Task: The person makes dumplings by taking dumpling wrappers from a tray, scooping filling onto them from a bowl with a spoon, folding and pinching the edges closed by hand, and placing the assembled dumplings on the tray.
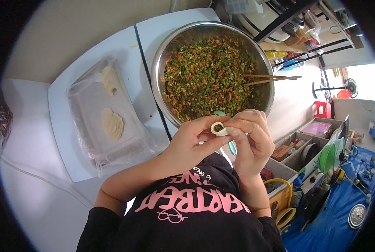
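Between my left hand (193, 141) and my right hand (253, 138) is a partly folded dumpling (220, 129), pinched by the fingers of both. Its round opening faces up and shows a dark filling inside. Just beyond my hands stands a wide stainless steel bowl (157, 74) holding chopped green and orange filling (206, 78). A pair of wooden chopsticks (282, 77) leans in it over the right rim. Under my hands a turquoise handle (232, 148) shows; the rest of that utensil is mostly hidden.
To the left, a plastic-covered tray (93, 116) carries two overlapping rows of pale dumpling wrappers or dumplings (112, 124) on the light blue table (64, 132). A metal rack (288, 19) rises behind the bowl at right. Grey storage compartments (300, 138) and a blue floor sheet (335, 214) lie to the right.
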Available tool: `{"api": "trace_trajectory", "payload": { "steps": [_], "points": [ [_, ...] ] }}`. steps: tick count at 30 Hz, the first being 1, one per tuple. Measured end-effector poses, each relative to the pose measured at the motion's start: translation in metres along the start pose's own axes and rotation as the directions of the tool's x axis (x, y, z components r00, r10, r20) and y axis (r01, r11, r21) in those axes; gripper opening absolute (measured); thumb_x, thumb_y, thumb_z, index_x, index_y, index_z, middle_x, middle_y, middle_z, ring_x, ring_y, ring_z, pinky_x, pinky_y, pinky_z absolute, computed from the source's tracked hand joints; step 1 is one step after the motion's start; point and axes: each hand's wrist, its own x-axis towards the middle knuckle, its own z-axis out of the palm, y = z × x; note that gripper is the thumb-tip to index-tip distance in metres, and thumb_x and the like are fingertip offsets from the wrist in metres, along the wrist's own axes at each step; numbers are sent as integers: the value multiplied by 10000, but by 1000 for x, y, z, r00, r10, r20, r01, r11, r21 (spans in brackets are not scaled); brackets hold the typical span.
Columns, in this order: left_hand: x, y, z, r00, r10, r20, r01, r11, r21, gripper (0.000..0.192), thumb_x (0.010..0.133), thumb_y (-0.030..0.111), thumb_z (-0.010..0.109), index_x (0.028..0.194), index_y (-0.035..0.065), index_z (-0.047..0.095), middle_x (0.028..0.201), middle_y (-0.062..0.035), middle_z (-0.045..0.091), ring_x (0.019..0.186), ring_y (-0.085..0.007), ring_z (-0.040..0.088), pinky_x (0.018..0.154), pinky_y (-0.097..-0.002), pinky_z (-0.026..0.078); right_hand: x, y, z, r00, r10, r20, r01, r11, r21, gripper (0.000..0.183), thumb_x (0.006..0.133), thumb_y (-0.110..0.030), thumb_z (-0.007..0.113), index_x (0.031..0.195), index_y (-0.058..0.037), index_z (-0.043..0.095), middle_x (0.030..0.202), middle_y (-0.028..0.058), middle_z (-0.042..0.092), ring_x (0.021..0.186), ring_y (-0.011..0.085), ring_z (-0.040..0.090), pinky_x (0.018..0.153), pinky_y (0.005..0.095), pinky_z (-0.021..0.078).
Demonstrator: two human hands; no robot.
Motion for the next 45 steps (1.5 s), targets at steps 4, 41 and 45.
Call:
{"api": "trace_trajectory", "payload": {
  "steps": [4,41,45],
  "points": [
    [3,2,-7,995,99,30,-102,985,137,286,862,49,626,1125,-44,564,954,-65,623,815,-79,601,688,-209,498,6,-5,-4,998,41,40,-41,999,9,104,701,-10,661,803,-24,667,849,75,630,789,240,559,738,319,416],
    [4,13,-7,979,-177,102,172,983,58,183,913,64,573,1067,-34,575,912,-41,625,838,-78,595,714,-214,497,15,4,-3,987,-1,159,14,997,-82,152,744,15,625,885,-8,679,865,115,660,804,257,608,761,315,438],
    [4,8,-10,987,-139,85,128,984,126,198,911,119,573,1033,-36,595,791,-26,615,719,-68,575,641,-230,473,15,6,-1,970,97,222,-108,993,40,152,742,39,612,879,2,667,846,117,657,769,262,619,711,310,467]
  ]
}}
